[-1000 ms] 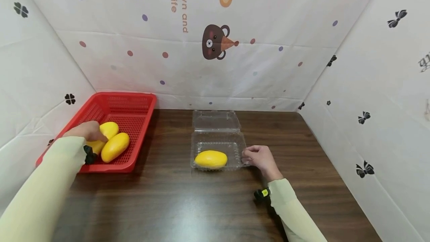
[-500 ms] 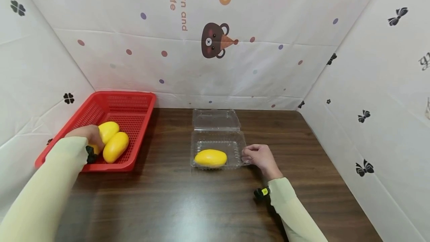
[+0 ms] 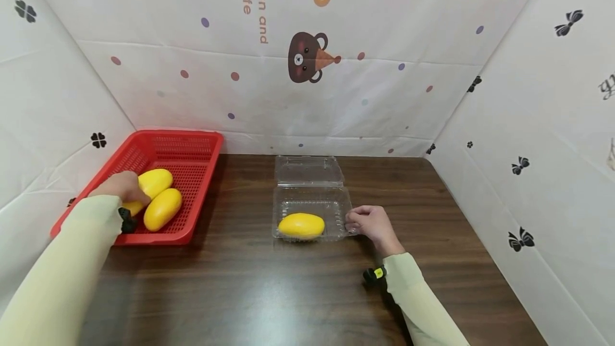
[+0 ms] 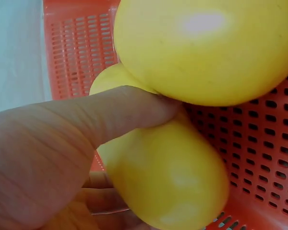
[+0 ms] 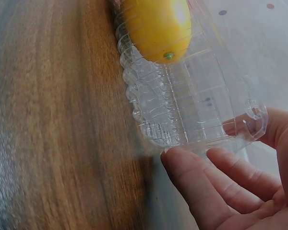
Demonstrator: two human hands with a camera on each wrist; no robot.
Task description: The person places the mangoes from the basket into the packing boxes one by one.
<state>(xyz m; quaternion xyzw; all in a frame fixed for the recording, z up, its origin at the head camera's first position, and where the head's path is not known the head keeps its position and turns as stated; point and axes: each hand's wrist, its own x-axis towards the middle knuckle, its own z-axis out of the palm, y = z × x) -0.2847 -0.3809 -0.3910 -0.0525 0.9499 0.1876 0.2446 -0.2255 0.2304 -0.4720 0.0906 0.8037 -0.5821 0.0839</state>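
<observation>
Inside the red basket at the left, my left hand holds a yellow mango. In the left wrist view its thumb lies across the top and fingers show beneath. Two other yellow mangoes lie against it on the right. My right hand grips the right rim of a clear plastic clamshell box between thumb and fingers. The box stands with its lid folded back. One yellow mango lies along the near side of the box; the right wrist view shows its green stem spot.
The red basket stands at the back left corner by the wall. A brown wood-grain table lies under everything. White printed sheets wall off the back and both sides.
In the basket my left hand dips a little, then comes back up. The two loose mangoes beside it shift slightly. My right hand and the plastic box stay where they were.
</observation>
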